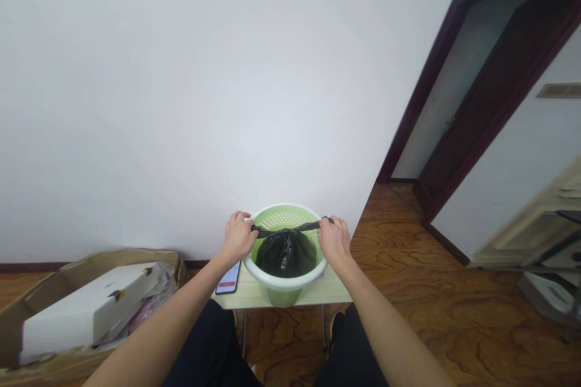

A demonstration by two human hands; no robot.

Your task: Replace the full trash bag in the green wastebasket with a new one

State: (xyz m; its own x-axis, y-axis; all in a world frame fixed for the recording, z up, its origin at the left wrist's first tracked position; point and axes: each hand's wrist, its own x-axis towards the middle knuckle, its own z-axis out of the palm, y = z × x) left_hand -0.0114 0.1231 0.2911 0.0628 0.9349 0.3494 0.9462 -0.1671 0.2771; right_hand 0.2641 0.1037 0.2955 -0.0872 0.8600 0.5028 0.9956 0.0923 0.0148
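Observation:
A black plastic garbage bag (287,256) sits inside a green trash basket (282,297) with a white rim and perforated sides. The bag's neck is gathered into a knot at the top, and its two twisted ends stretch out sideways. My left hand (239,234) is closed on the left end, over the basket's left rim. On the opposite side, my right hand (334,237) grips the right end by the rim. What lies inside the bag is hidden.
The basket stands on a small light wooden table (313,293) against a white wall. A phone (228,278) lies left of the basket. On the floor at left, a cardboard box (49,278) holds a white box (86,308) and plastic wrapping. A doorway is at right.

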